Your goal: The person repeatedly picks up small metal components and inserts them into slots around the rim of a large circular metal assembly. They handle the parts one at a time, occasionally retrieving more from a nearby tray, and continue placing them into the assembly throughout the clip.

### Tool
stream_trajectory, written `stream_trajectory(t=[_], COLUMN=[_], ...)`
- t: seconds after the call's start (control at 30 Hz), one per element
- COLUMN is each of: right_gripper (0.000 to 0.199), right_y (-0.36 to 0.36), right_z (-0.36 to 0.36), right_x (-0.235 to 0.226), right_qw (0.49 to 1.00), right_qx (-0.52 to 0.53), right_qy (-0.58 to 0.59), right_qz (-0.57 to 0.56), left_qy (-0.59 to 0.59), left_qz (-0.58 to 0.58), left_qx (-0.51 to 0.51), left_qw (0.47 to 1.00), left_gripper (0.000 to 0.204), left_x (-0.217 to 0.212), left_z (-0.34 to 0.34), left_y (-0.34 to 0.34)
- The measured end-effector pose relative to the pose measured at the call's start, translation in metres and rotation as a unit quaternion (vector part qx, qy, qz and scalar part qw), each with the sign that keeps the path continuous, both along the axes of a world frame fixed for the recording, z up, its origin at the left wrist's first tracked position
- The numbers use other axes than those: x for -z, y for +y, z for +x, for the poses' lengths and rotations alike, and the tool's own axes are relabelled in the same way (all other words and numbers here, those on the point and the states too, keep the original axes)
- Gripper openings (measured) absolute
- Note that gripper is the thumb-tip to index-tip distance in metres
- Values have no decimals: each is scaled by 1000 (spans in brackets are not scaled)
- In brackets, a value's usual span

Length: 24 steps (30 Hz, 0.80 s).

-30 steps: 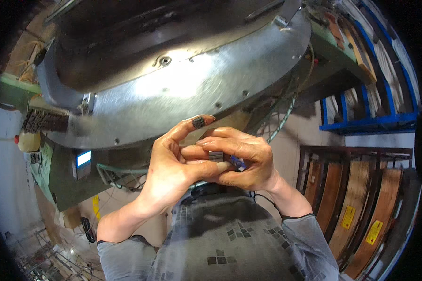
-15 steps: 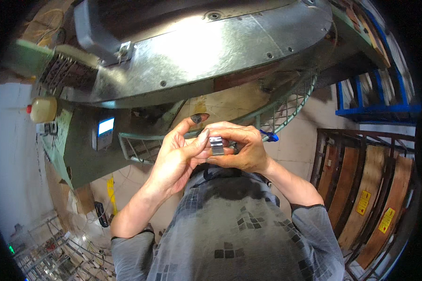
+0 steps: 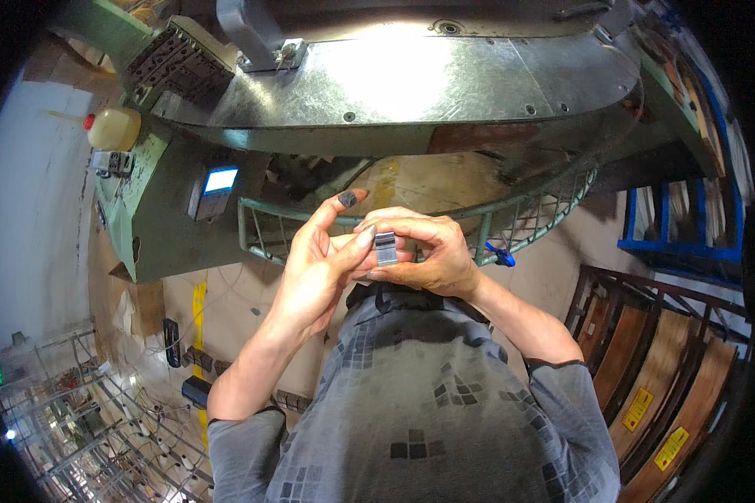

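Note:
Between my two hands, in front of my chest, is a small shiny metal piece (image 3: 385, 249) with ridged or banded faces; its exact kind I cannot make out. My right hand (image 3: 434, 250) grips it, the fingers bent along its far side and the thumb below. From the left, my left hand (image 3: 317, 267) pinches at its edge with thumb and fingers. The left index finger is stretched away from the piece and wears a dark wrap (image 3: 348, 199) near its tip. Some of the fingers behind the piece are hidden.
A machine with a bright metal table (image 3: 327, 88) stands ahead, a curved green rail (image 3: 260, 239) below it. Left are a lit control screen (image 3: 221, 180) and a yellowish bottle (image 3: 113, 129). A rack of wooden boards (image 3: 654, 381) and a blue rack (image 3: 684, 246) stand right.
The view has shifted, so the machine sits higher and further right. Both hands keep their hold, and the metal piece is tilted slightly, showing its banded face differently.

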State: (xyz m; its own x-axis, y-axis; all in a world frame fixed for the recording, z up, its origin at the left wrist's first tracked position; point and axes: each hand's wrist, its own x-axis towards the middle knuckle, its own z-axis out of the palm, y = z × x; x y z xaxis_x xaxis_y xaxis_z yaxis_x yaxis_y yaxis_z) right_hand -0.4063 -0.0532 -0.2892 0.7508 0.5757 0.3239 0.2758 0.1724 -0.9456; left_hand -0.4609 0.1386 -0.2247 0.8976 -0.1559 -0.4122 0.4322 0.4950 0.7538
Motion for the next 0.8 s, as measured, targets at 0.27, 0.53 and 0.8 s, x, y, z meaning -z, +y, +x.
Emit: stream_trajectory(t=[0.27, 0.53, 0.8], right_gripper=[48, 48, 49], right_y=[-6, -13, -22], right_z=[14, 31, 49], right_x=[-5, -16, -37], right_qw=[998, 993, 979], right_qx=[-26, -17, 30], right_qy=[-51, -108, -203], right_qz=[-3, 34, 22], left_qy=[-19, -60, -89], left_qz=[26, 55, 70], left_qx=[-11, 7, 26], left_qw=[999, 997, 993], left_gripper=[56, 59, 62], left_x=[-7, -19, -33], left_z=[0, 9, 30], left_y=[-8, -19, -21])
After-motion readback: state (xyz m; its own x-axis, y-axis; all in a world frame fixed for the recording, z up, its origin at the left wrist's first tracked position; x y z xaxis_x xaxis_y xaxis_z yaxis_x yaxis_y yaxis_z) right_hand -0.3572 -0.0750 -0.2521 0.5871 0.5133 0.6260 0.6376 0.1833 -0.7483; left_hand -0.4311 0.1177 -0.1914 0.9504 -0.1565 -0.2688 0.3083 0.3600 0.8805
